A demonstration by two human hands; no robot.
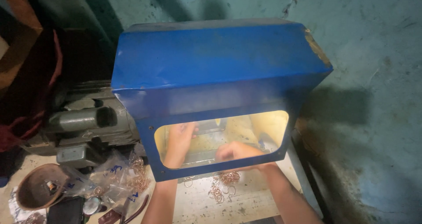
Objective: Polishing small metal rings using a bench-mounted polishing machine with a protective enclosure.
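Both my hands reach under a blue metal hood (211,70) and show through its clear lit window (246,127). My left hand (181,138) is raised inside, fingers around something small that I cannot make out, just below a grey machine part (210,126). My right hand (237,151) lies lower, fingers curled near the metal base; what it holds is hidden. Below the window, a pile of thin copper-coloured rings (222,186) lies on the white worktop (246,202) between my forearms.
A grey-green electric motor (83,123) sits left of the hood. Clear plastic bags with copper rings (118,175) and a round brown dish (39,186) lie at the lower left. A teal wall (373,52) stands behind and to the right.
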